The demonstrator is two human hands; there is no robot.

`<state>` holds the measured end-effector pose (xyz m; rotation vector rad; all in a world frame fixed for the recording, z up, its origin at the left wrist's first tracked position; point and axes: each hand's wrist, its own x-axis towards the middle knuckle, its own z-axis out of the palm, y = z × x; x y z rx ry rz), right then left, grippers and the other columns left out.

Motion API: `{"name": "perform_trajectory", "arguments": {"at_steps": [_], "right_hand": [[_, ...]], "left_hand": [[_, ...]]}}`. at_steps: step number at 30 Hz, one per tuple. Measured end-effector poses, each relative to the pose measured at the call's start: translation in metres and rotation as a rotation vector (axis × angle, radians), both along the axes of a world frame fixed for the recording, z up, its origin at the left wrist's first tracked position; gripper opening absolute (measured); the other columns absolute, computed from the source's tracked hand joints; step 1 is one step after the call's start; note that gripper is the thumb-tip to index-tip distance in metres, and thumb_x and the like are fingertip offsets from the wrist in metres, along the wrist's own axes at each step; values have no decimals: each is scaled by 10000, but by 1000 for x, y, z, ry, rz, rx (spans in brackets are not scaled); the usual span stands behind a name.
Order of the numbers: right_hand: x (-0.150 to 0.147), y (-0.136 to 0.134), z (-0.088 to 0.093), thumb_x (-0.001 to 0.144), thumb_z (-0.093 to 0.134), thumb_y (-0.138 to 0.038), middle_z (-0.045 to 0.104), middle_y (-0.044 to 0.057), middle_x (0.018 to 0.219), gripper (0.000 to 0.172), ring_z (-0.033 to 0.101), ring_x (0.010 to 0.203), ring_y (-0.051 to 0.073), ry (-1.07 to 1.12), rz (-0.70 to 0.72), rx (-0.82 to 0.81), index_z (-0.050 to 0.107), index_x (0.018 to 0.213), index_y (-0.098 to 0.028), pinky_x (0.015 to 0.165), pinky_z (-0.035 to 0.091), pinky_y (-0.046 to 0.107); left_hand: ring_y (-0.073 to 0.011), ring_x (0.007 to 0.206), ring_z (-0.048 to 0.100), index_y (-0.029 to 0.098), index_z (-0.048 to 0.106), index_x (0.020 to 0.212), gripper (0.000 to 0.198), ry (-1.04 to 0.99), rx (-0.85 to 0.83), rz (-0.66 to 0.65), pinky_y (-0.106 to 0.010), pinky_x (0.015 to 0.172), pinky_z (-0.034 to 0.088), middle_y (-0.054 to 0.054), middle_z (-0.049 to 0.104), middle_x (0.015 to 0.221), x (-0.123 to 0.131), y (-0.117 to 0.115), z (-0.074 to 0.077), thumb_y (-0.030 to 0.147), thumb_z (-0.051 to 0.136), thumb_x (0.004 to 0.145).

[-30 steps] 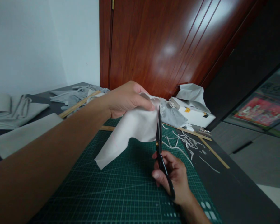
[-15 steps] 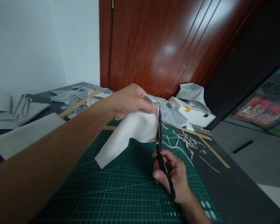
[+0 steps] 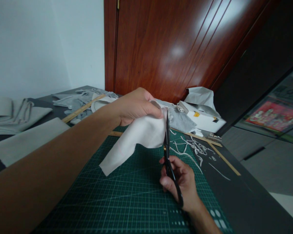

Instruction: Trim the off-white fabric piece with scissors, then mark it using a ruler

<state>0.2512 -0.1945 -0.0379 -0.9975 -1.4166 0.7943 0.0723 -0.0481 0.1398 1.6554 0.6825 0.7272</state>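
Note:
My left hand (image 3: 141, 105) pinches a piece of white fabric (image 3: 129, 144) along its top, holding it above the green cutting mat (image 3: 107, 198). One end of the fabric hangs down toward the lower left. Black-handled scissors (image 3: 171, 172) are gripped by my right hand (image 3: 182, 183), with the blades pointing up and away from me. The blades lie along the fabric's right edge, close together, their tips near my left fingertips. Whether the fabric is between the blades at the tip is hard to make out.
Thin white fabric strips (image 3: 197, 148) lie right of the mat. A white box (image 3: 200, 117) with a grey bag stands at the back right. Folded fabric (image 3: 19, 115) and a wooden ruler (image 3: 84, 109) lie on the left. A wooden door (image 3: 158, 48) rises behind the table.

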Motion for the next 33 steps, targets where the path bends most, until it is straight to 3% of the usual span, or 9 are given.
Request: {"name": "perform_trajectory", "arguments": {"at_steps": [12, 33], "right_hand": [[2, 1, -1, 853, 911, -492, 590, -60, 677, 411, 489, 506, 112, -31, -23, 10, 698, 1093, -236, 447, 395, 225], [3, 0, -1, 927, 853, -410, 571, -74, 685, 277, 496, 504, 101, -118, -49, 16, 691, 1091, -257, 453, 384, 212]], "left_hand": [[-161, 543, 621, 127, 700, 675, 133, 11, -6, 23, -263, 511, 427, -94, 707, 680, 1, -1, 0, 125, 814, 605], [-163, 586, 638, 106, 720, 713, 129, 34, -12, 21, -261, 542, 436, -97, 723, 718, 0, -2, 2, 120, 795, 608]]}}
